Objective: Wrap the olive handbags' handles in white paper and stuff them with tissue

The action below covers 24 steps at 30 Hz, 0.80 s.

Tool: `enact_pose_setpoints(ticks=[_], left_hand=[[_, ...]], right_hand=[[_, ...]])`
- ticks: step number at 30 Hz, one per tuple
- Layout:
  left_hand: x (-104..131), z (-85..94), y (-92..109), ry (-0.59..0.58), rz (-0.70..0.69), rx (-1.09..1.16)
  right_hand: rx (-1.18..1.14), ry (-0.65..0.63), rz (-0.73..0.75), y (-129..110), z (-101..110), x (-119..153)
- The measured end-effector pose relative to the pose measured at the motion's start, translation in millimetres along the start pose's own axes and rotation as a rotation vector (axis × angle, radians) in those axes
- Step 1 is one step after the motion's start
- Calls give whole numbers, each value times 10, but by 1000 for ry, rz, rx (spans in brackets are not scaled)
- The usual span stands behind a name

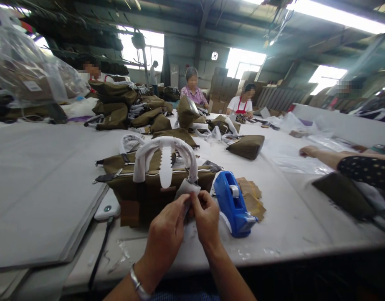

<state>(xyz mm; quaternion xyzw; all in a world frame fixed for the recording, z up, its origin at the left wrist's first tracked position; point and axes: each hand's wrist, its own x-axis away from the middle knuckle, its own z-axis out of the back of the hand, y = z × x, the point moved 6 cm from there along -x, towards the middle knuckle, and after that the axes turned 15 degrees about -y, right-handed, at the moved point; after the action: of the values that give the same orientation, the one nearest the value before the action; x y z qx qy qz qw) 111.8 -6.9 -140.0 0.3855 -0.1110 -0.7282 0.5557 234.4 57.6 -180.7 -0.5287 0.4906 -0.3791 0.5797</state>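
An olive-brown bag (155, 205) stands upright on the white table, its handles (180, 146) wrapped in white material. A white toothed strip (165, 165) hangs from the top of the wrapped handle. At the bag's front right, my left hand (169, 228) and my right hand (208, 217) meet, both closed with fingertips pinched on a piece of white wrapping (188, 189) near the handle's lower end. A blue tape dispenser (234, 205) stands just right of my right hand, with brown paper pieces (252, 198) behind it.
Large grey-white sheets (39, 196) cover the left of the table. A white device (107, 207) with a black cable lies beside the bag. More olive bags (114, 115) are piled further back. A person's arm (327, 156) reaches in from the right; other people sit behind.
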Motion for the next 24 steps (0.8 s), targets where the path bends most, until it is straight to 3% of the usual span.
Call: enact_pose_setpoints(ticks=[6,11,14,17,19,20,22,24], left_hand=[[2,229,-314,-18,304,341],[-64,-85,-371,-342,462,838],[-78,-186,-398,-315,553,848],[-106,-206,-454,-293,567,751],[-121,-210,-510,-310,565,704],[-125,-210,-543,-318,566,691],[-124,-216,-602,-337,573,678],[-121,-224,-643,-349,576,671]], right_hand=[[-278,-92,-48,82,10,-71],[-329,-105,-53,64,-16,-73],[-247,-79,-49,4,-41,-63],[-124,-131,-59,-104,25,-50],[50,-110,-28,-227,261,-7],[174,-41,11,-306,460,34],[452,198,88,-457,956,170],[581,393,29,-455,1440,310]])
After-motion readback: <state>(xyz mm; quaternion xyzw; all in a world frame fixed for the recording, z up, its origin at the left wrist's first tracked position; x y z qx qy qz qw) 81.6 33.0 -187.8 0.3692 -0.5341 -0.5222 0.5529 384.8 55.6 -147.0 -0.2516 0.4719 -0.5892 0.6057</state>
